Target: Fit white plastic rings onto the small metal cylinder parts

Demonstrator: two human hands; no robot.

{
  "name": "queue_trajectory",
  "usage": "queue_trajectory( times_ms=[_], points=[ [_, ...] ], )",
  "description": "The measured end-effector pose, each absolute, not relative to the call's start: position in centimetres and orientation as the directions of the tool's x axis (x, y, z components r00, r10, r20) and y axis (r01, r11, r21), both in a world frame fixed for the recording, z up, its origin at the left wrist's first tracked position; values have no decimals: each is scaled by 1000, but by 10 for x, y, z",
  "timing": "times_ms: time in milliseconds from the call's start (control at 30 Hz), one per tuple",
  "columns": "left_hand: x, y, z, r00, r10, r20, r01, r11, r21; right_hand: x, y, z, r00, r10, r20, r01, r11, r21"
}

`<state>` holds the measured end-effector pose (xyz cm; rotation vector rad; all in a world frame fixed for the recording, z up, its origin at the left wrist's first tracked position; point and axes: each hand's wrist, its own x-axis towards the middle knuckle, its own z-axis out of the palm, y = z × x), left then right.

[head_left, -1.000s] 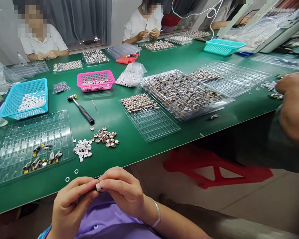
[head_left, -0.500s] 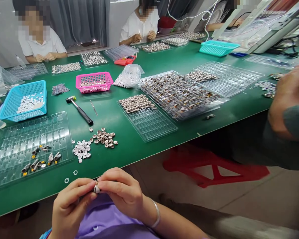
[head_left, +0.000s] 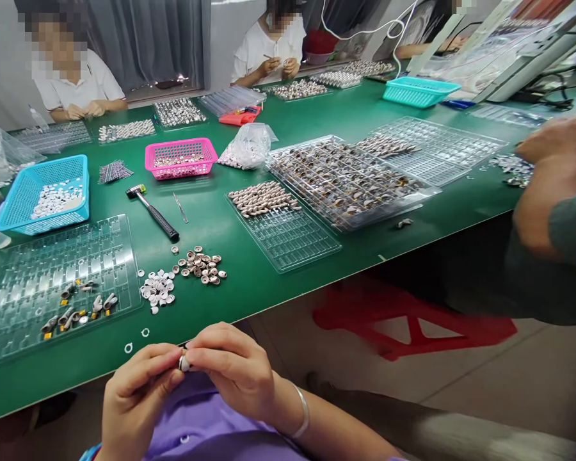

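Where the left hand (head_left: 137, 384) and the right hand (head_left: 233, 358) meet above the purple cloth garment (head_left: 196, 410), just on the wearer's side of the smooth green surface (head_left: 249, 288), a small, rounded white-and-dark piece (head_left: 185, 363) sits between them. The fingers of both hands are clamped on it, the left's from one side and the right's from the other, so much of its form is hidden. It should be very light and stiff, probably hard plastic, and its curved shell could slip out under uneven pressure; gripping it by the rim or flanks with the fingertips, rather than on the dome, looks surest. If thin-walled, it may crack or scuff when squeezed hard. On the surface, small white disc-like caps (head_left: 158, 289) lie in a loose heap beside hollow brownish-grey cup-shaped caps (head_left: 201, 266). A clear moulded plastic tray (head_left: 110, 250) with shallow pockets bears curved grey tubular pieces with yellow tabs (head_left: 109, 302); near its right side lie a hammer with a black textured grip (head_left: 163, 222) and slender, shiny metallic tweezers (head_left: 180, 208). Two thin white rings (head_left: 126, 349) rest flat by the near edge.
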<state>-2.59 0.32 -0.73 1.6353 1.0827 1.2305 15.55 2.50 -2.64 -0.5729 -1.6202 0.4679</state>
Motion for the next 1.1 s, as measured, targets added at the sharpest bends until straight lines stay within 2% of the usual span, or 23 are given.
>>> queue_trajectory(
  times_ms=[267, 467, 833, 1100],
  points=[
    [-24, 4, 0, 223, 890, 398, 288, -450, 845, 158, 24, -25, -112, 633, 766, 104, 774, -624],
    [-23, 5, 5, 257, 849, 462, 360, -528, 769, 154, 21, -29, -77, 690, 720, 77, 724, -686],
    [-25, 0, 5, 311, 795, 520, 506, -602, 618, 156, 21, -27, -109, 715, 690, -15, 693, -721],
    [-24, -2, 8, 348, 760, 549, 543, -641, 542, 155, 19, -24, -124, 720, 683, 75, 693, -717]
  ],
)
